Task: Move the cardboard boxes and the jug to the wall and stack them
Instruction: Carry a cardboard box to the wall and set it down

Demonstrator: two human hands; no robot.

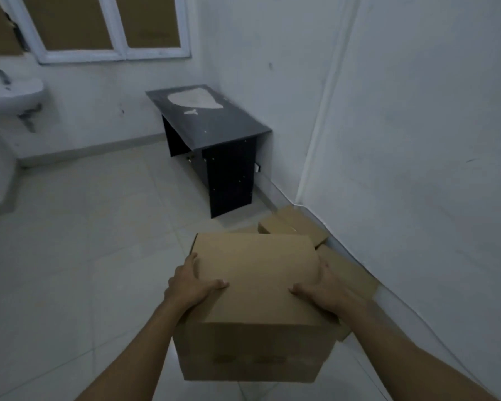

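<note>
Closed brown cardboard box [255, 308] held aloft, smaller boxes [294, 225] (floor-level) against wall

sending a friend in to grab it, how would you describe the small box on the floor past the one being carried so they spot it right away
Start at the dark desk in the corner and follow the right-hand wall toward the camera. At the wall's foot lie flat cardboard boxes; the small box is the one nearest the desk, lying on top of a flatter piece. It is far smaller than the big carried box.

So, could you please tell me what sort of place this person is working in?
Probably a bare utility or wash room, hardly furnished: a wall-mounted sink at the left, a worn dark desk in the corner below a covered window, and pale floor tiles.
</note>
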